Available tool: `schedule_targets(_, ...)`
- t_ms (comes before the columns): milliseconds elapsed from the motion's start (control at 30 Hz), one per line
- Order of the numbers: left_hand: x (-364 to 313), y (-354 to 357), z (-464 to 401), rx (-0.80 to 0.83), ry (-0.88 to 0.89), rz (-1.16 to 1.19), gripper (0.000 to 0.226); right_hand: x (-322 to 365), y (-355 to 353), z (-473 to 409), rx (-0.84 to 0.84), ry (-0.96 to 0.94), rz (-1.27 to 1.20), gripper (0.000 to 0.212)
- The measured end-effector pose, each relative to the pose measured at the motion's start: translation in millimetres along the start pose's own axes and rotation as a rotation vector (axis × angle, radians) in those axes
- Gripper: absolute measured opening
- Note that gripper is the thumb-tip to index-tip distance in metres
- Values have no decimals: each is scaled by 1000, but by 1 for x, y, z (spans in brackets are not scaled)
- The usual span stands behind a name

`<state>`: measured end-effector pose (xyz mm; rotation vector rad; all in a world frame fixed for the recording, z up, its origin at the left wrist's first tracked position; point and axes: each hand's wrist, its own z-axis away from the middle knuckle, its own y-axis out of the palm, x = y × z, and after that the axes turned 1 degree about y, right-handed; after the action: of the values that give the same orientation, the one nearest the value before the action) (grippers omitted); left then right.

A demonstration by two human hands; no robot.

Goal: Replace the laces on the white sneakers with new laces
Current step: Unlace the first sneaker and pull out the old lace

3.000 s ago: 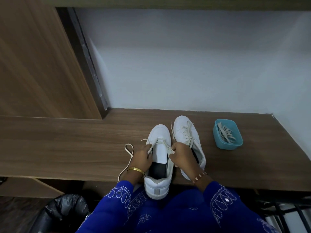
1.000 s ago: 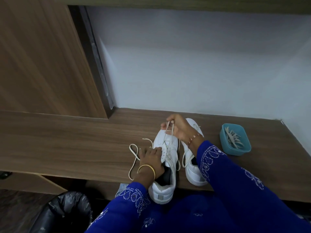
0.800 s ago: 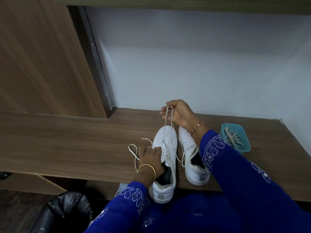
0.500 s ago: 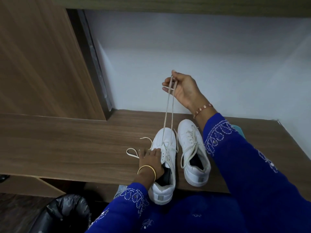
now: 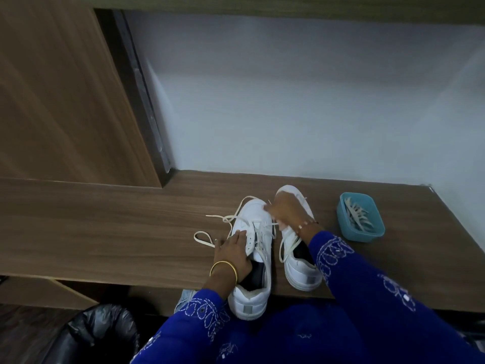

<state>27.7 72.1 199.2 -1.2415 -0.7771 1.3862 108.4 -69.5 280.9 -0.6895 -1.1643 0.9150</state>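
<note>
Two white sneakers sit side by side at the bench (image 5: 105,219) front edge. Left hand (image 5: 233,252) lies flat on the near sneaker (image 5: 253,258), fingers straight, pinning its left side. Right hand (image 5: 284,210) is at approx 1 o'clock from it, over the toe; blurred, so can't tell if its grip pinches the lace (image 5: 228,218). Far sneaker (image 5: 298,261) is w/ its lace loose. Blue tub (image 5: 360,218) of laces sits at 3 o'clock, well apart. Risk: heel overhangs the edge, so a hard tug could tip the shoe off; slack loops at 9 o'clock may knot.
</note>
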Motion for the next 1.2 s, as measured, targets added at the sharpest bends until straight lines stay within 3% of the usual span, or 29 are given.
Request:
schedule_targets(100,0,1,-1,10,-2,2,74,-10,22,9,174,78,-1,45)
schedule_targets(300,1,3,-4,15,5,-2,74,-3,42,9,-94,-49,17,44)
schedule_targets(400,2,4,-4,19,10,-12,75,7,46,11,-103,-183,117,51)
schedule_targets(467,1,4,-4,17,10,-11,75,10,48,11,-129,-249,217,31)
schedule_targets(600,2,4,-3,8,15,-18,74,16,52,10,-108,-286,263,11)
schedule_targets(667,2,5,-3,-3,12,-12,73,20,52,12,-111,-270,245,29)
schedule_targets(700,2,5,-3,-12,12,-10,72,21,51,11,-92,-235,196,34)
schedule_targets(800,3,4,-2,-38,6,4,69,16,51,3,-21,-106,-86,22)
schedule_targets(900,1,1,0,-31,8,-19,69,7,57,-2,-62,5,-443,32)
schedule_targets(1000,-2,-2,1,-10,14,-73,69,15,48,1,-63,145,-841,21)
schedule_targets(1200,-6,-5,1,20,18,-122,70,43,-5,-4,-79,42,-1169,10)
